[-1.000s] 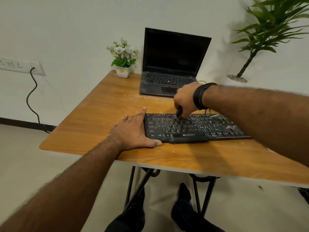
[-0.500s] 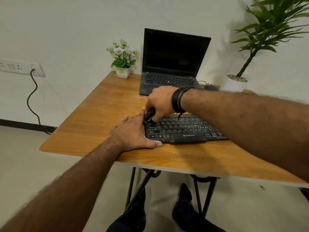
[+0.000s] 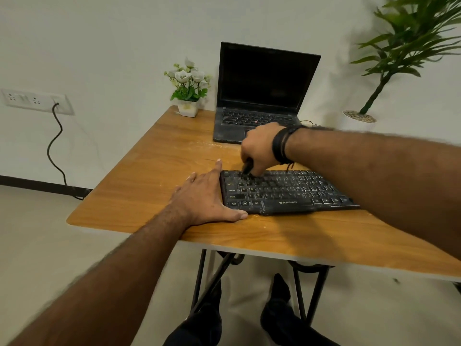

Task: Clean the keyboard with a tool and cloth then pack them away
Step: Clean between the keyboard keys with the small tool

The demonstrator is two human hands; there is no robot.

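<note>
A dusty black keyboard (image 3: 284, 193) lies on the wooden table (image 3: 154, 186), near its front edge. My left hand (image 3: 204, 198) lies flat on the table against the keyboard's left end, thumb along its front corner. My right hand (image 3: 262, 148) grips a small dark cleaning tool (image 3: 247, 168), whose tip touches the upper rows of keys at the keyboard's left part. Most of the tool is hidden inside my fist. No cloth is in view.
An open black laptop (image 3: 262, 96) stands behind the keyboard. A small white pot of flowers (image 3: 188, 91) sits at the table's back left corner. A tall potted plant (image 3: 399, 58) stands at the right. A wall socket with a cable (image 3: 55, 136) is on the left.
My right hand swept the tool left along the keys to the keyboard's left end, then came back a little right and up to the top rows. My left hand has stayed put.
</note>
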